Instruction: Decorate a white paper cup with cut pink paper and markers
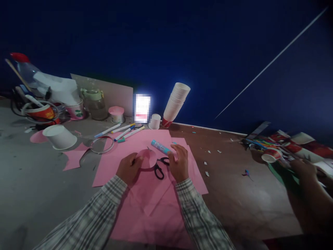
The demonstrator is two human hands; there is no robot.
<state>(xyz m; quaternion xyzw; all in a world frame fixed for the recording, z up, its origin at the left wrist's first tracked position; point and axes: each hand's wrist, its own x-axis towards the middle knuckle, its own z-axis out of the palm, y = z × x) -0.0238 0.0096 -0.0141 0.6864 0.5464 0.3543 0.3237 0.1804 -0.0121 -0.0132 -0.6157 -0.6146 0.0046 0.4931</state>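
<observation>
My left hand (129, 169) is closed in a pinch on a round pink paper cut-out (147, 159), held just above the large pink paper sheets (153, 205). My right hand (179, 163) holds a blue glue stick (160, 147) between its fingertips, with the stick pointing up and left over the cut-out. Black-handled scissors (160, 168) lie on the pink paper between my two hands, close to the right one. Both my sleeves are checked.
At the back stand a stack of white paper cups (176, 102), a single small cup (155, 121), several markers (122, 131), a wire ring (101, 144), an upturned white cup (59, 136) and clutter at left. Another person's hand (303, 170) works among cups and paper at right.
</observation>
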